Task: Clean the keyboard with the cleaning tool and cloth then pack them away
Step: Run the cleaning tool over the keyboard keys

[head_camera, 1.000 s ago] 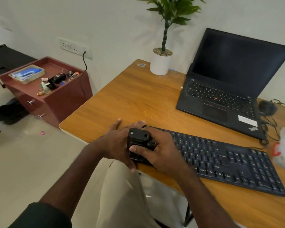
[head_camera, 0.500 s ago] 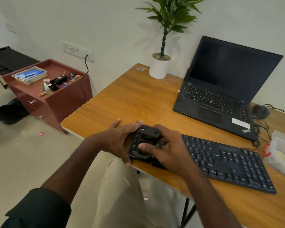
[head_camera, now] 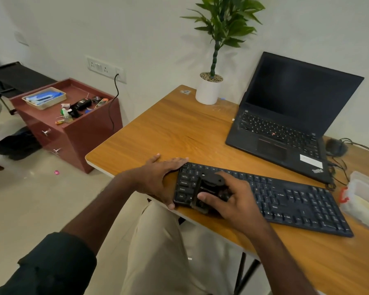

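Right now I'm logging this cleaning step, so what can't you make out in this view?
- Cleaning tool, head view: its working end, covered by the right hand.
- Keyboard keys under that hand.
- Plastic box: cut off by the right edge.
- Cloth: not visible.

The keyboard [head_camera: 285, 201] was black, full-size and flat on the wooden desk, running at a slant from its left end near the desk's front edge toward four o'clock. White legends showed on the keys at its left end. The cleaning tool [head_camera: 209, 188] was a small black blocky piece resting on the keys at the keyboard's left end, its rounded top part pointing toward two o'clock; its lower part was blurred and partly covered. No cloth could be made out.
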{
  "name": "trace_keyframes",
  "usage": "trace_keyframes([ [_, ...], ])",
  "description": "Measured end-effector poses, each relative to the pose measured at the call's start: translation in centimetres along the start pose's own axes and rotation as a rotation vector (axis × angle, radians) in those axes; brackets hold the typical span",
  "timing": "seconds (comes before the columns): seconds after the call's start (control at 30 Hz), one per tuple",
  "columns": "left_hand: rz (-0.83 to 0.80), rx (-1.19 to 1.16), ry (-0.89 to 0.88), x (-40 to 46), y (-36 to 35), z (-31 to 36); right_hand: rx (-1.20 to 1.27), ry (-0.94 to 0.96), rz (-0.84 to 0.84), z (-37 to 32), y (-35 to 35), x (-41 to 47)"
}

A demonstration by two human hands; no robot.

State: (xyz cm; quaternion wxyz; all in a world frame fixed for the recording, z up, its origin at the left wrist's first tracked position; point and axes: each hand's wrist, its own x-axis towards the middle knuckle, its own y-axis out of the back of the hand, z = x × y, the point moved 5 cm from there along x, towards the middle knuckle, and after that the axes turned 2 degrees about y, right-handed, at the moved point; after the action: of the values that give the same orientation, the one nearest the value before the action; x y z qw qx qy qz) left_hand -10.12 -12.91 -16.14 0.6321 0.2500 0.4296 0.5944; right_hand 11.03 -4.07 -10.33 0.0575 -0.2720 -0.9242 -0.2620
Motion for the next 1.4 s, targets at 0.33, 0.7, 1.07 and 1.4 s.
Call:
trace_keyframes([
  [0.33,0.149,0.014,-0.035,-0.2,-0.6,0.1,-0.034,0.061,0.155,0.1,-1.6,-2.5],
  [0.7,0.135,0.04,-0.016,-0.1,-0.6,0.1,-0.173,0.236,0.137,-0.6,-5.2,-1.0],
  [1.07,0.105,0.047,-0.006,-0.1,-0.8,0.0,-0.267,0.21,0.042,-0.6,-1.7,-2.2],
  [1.4,0.154,0.042,0.017,0.0,-0.8,0.1,-0.224,0.241,0.035,-0.6,-3.8,-2.1],
])
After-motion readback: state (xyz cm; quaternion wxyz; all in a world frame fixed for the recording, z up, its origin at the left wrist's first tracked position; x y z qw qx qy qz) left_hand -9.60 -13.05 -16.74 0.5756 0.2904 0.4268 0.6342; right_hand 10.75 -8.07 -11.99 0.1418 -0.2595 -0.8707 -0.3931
